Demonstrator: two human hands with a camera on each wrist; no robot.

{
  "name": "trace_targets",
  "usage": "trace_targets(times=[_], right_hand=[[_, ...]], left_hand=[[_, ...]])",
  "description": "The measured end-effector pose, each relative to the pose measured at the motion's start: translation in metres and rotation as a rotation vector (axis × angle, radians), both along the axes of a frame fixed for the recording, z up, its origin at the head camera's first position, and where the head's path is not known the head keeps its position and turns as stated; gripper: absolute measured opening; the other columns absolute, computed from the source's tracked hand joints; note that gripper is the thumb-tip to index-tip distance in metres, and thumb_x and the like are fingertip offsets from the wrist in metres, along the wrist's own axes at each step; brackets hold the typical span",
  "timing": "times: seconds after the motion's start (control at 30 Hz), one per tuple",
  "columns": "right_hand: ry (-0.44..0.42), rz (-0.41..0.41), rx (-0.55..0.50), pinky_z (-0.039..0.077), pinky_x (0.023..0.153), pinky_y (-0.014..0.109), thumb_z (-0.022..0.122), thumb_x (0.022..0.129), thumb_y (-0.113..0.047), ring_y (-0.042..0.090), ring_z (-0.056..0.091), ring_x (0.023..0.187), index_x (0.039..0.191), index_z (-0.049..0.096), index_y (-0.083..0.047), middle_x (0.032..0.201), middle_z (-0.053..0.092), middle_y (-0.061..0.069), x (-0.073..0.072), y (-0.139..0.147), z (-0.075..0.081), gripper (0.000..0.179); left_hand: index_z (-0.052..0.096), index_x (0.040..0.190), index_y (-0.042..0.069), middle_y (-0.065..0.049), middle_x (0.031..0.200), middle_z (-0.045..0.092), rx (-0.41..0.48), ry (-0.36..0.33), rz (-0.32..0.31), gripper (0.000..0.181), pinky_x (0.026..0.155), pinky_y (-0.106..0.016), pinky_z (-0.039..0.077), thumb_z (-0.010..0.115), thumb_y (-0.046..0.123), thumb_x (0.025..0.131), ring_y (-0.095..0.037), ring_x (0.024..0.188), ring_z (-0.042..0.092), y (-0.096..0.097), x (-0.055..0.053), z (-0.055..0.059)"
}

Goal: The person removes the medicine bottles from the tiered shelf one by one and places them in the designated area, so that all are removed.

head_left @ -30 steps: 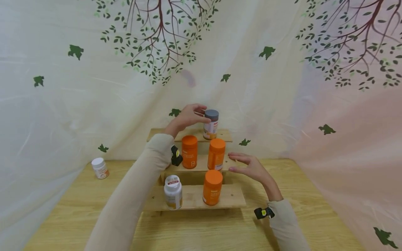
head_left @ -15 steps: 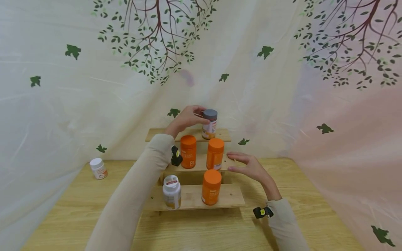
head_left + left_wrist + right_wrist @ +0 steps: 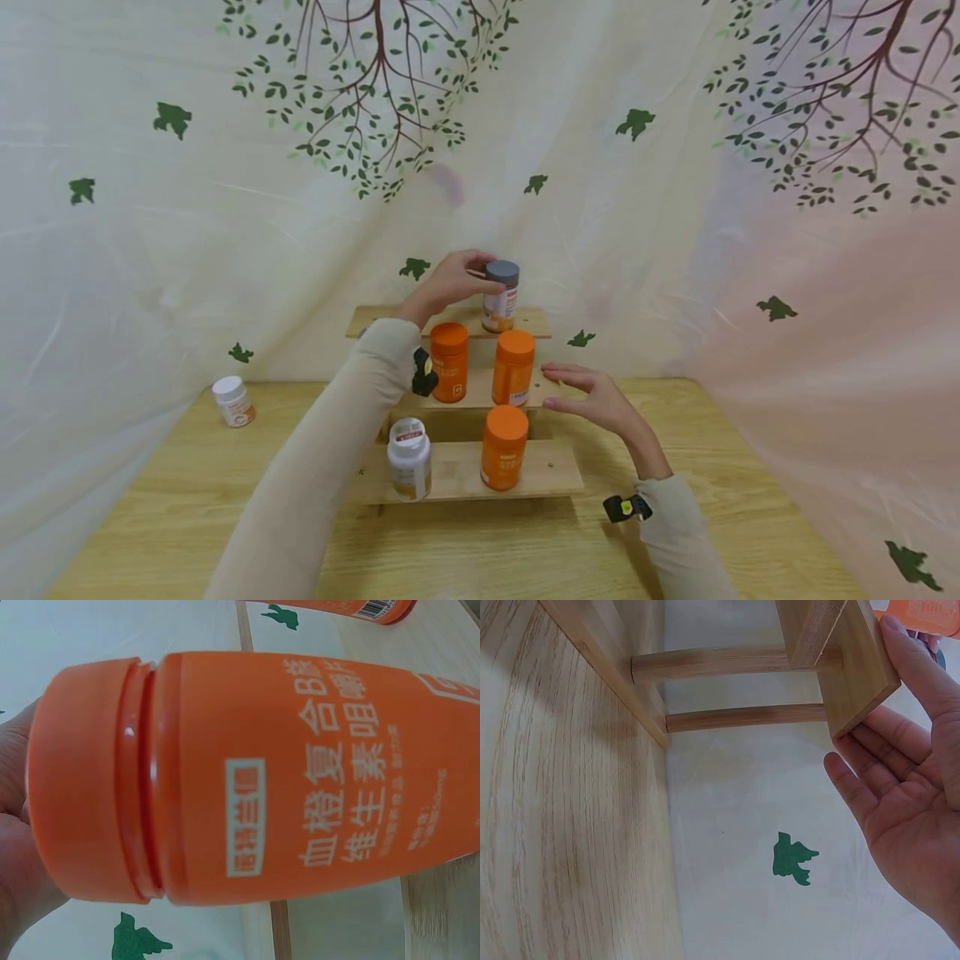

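On the top step of a stepped wooden stand (image 3: 468, 482) is a supplement bottle (image 3: 501, 308) with a grey cap. My left hand (image 3: 453, 283) grips it near the cap, thumb in front, other fingers partly hidden behind. My right hand (image 3: 600, 402) holds the right end of the middle step, thumb at the front edge and fingers at the back edge, as the right wrist view shows beside the board (image 3: 862, 667). Two orange bottles stand on the middle step, a left one (image 3: 449, 367) and a right one (image 3: 514, 367). The left one fills the left wrist view.
The bottom step bears a white bottle (image 3: 409, 462) on the left and an orange bottle (image 3: 504, 450) on the right. A smaller white bottle (image 3: 234, 402) stands at the far left of the wooden table (image 3: 675, 433). Behind hangs a pale curtain (image 3: 600, 208) with printed branches and birds.
The head view has shifted slightly. Both hands stay in nearly the same place, the left at the grey-capped bottle and the right at the stand; the bottles keep their places.
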State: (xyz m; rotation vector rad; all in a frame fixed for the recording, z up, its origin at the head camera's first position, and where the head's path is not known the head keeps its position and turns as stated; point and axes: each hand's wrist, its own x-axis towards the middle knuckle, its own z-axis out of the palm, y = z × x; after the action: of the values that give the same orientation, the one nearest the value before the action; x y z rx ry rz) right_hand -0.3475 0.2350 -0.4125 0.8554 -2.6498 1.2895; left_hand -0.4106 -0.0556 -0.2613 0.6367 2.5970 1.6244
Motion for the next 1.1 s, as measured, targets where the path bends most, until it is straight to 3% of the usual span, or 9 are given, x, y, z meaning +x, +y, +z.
trace_targets(times=[0.47,0.73,1.1], right_hand=[[-0.010,0.000,-0.004,0.041,0.113,0.061,0.081,0.089,-0.024,0.038,0.051,0.140,0.138,0.064,-0.007,0.147,0.059,0.012,-0.002,-0.001,0.000,0.054],[-0.012,0.009,-0.013,0.042,0.113,0.060,0.081,0.089,-0.024,0.038,0.051,0.139,0.137,0.065,-0.009,0.147,0.059,0.012,-0.001,-0.001,0.001,0.053],[-0.023,0.018,-0.019,0.041,0.113,0.060,0.081,0.089,-0.023,0.038,0.049,0.141,0.138,0.063,-0.005,0.149,0.057,0.013,0.000,-0.001,0.001,0.056]], left_hand=[[0.058,0.134,0.000,-0.019,0.134,0.061,-0.012,0.018,0.058,0.052,0.106,-0.045,0.051,0.079,0.017,0.090,-0.032,0.122,0.058,0.003,0.000,0.001],[0.059,0.128,-0.001,-0.019,0.129,0.062,0.030,0.038,0.098,0.050,0.102,-0.043,0.053,0.081,0.017,0.087,-0.031,0.116,0.060,0.002,0.000,-0.001],[0.057,0.130,0.001,-0.018,0.131,0.060,0.098,0.001,0.080,0.053,0.100,-0.042,0.056,0.081,0.019,0.086,-0.029,0.114,0.059,-0.007,0.004,0.011]])
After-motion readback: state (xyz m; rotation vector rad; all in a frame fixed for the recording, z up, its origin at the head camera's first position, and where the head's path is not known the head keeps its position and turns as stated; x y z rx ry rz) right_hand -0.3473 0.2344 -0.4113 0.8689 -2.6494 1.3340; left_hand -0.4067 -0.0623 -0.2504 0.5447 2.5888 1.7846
